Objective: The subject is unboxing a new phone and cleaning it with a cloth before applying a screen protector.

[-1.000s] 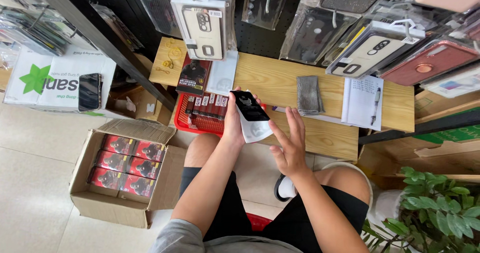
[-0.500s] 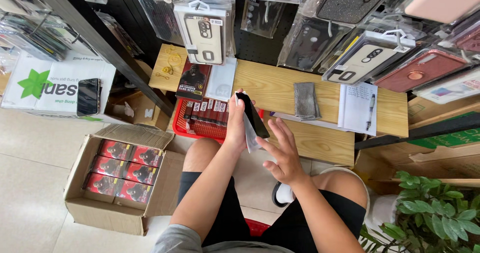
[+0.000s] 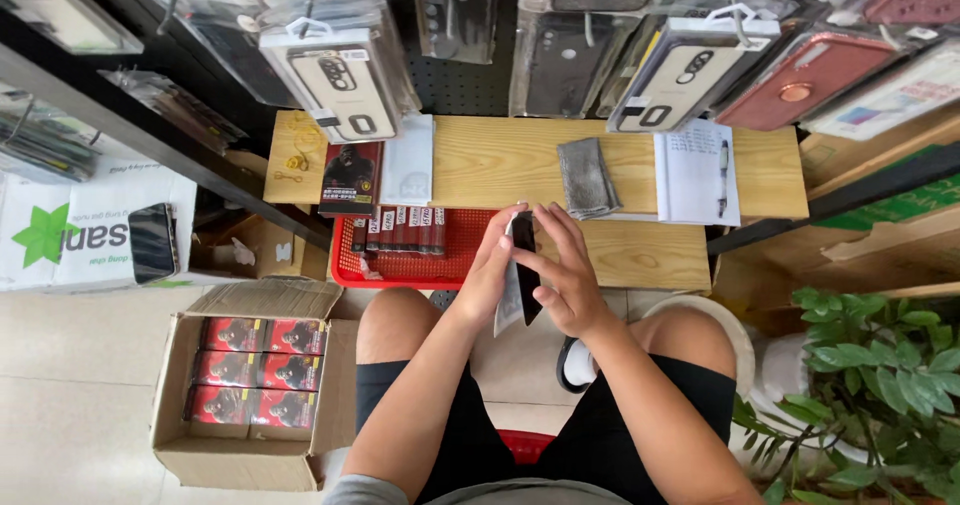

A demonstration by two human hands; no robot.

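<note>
My left hand (image 3: 492, 270) grips a thin black glass sheet (image 3: 524, 265) together with a white sleeve, held edge-on above my knees. My right hand (image 3: 562, 270) pinches the same black sheet from the right, fingers spread over its face. Both hands meet in front of a red basket (image 3: 400, 263) with a row of small red and black boxes. A low wooden bench (image 3: 500, 160) stands just beyond.
On the bench lie a grey cloth (image 3: 587, 177), an open notebook with a pen (image 3: 697, 173), a dark box (image 3: 350, 179) and a white packet (image 3: 410, 161). A cardboard carton (image 3: 250, 380) of red boxes sits at my left. Hanging phone cases fill the top; a plant (image 3: 870, 385) is at right.
The black sheet has turned from face-up to edge-on. My right hand has moved up from below it and closed onto it.
</note>
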